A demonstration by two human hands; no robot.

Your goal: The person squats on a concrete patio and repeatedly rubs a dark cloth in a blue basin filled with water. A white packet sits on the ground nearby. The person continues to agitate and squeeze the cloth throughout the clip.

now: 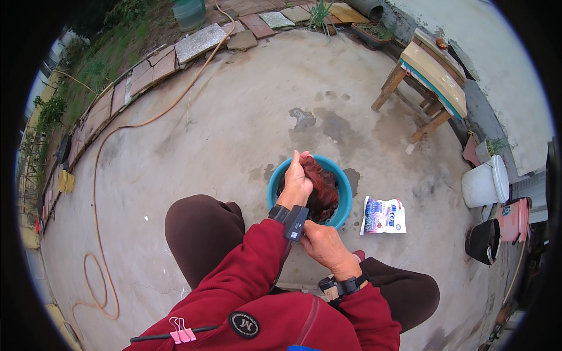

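Note:
A blue plastic basin [347,193] stands on the concrete in front of me, with dark red wet cloth [324,188] heaped inside. My left hand [298,177] is over the basin's left part, palm turned up against the cloth; whether its fingers grip any of it is not clear. At the near rim, my right hand [325,245] has its bent fingers at the black device [296,223] strapped on my left wrist. Its fingertips are partly hidden behind that device. A white and purple printed plastic packet [384,216] lies right of the basin.
A wooden stool [432,77] stands at the upper right. Along the right side are a white lidded bucket [483,183], a black container [479,241] and a pink box [513,219]. A hose [97,175] curves across the left floor. My knees flank the basin.

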